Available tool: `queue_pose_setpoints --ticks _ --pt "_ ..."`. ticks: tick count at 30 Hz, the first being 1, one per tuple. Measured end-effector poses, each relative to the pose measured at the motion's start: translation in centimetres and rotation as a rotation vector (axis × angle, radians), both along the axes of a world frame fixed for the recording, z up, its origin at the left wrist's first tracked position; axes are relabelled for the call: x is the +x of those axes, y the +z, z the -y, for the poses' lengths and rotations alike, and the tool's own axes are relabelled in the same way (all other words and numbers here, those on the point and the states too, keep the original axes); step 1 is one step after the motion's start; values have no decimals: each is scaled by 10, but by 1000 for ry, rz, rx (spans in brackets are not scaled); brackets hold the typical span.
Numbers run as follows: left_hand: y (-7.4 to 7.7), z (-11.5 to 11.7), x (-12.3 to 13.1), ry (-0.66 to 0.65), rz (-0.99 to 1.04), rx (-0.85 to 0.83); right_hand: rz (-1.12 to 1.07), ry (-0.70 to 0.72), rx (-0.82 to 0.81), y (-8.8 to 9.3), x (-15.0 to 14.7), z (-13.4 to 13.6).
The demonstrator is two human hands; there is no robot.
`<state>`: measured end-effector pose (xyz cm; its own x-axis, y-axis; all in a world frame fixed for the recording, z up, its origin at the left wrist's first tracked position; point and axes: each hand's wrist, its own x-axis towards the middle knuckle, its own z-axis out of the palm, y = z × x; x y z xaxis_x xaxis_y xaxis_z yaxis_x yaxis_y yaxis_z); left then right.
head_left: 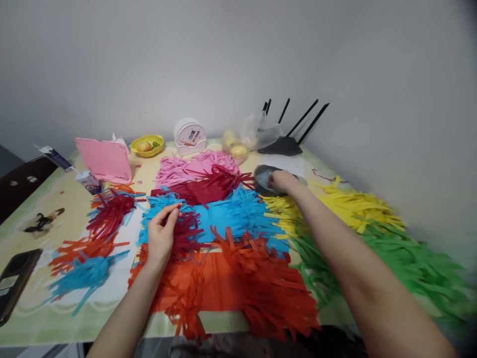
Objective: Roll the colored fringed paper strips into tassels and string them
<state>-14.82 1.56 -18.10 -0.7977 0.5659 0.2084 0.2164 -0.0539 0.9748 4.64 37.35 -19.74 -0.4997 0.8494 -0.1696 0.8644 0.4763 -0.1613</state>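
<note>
My left hand (pixel 161 232) is closed in a pinch at the top of a dark red fringed paper tassel (pixel 188 229), which hangs over blue fringed paper (pixel 214 219). My right hand (pixel 280 181) reaches into a dark grey dish (pixel 263 190) with clear, shiny contents; its fingertips are hidden there. Nearer me lies orange-red fringed paper (pixel 219 278). Behind the blue paper are a dark red fringed sheet (pixel 201 191) and pink fringed paper (pixel 175 169).
Finished-looking tassels in dark red (pixel 112 211), orange and blue (pixel 84 273) lie left. Yellow (pixel 350 206) and green (pixel 410 258) fringed papers spread right. A phone (pixel 18 281), pink tablet case (pixel 106 160), yellow fruit bowl (pixel 143 151) and black router (pixel 281 146) surround them.
</note>
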Motion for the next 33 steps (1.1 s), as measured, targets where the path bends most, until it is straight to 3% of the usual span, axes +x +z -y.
queue_pose_setpoints --ticks 5,9,13,16,19,21,28,33 --pt "3 -1 11 -70 36 50 -170 -58 88 15 13 10" --pt "7 0 19 -110 63 66 -381 -55 97 32 12 43" --pt "10 4 26 -168 47 62 -665 77 -14 45 -1 123" --pt "14 11 35 -201 -20 49 -1224 271 -391 49 -10 201" --pt "21 20 47 -213 -95 37 -1432 263 -526 49 -16 261" --pt "25 27 55 -207 -138 34 -1497 213 -567 47 -19 285" --pt "28 45 73 -143 -231 30 -1618 128 -576 42 -23 313" --pt "31 54 77 -100 -465 11 -1605 123 -532 42 -20 321"
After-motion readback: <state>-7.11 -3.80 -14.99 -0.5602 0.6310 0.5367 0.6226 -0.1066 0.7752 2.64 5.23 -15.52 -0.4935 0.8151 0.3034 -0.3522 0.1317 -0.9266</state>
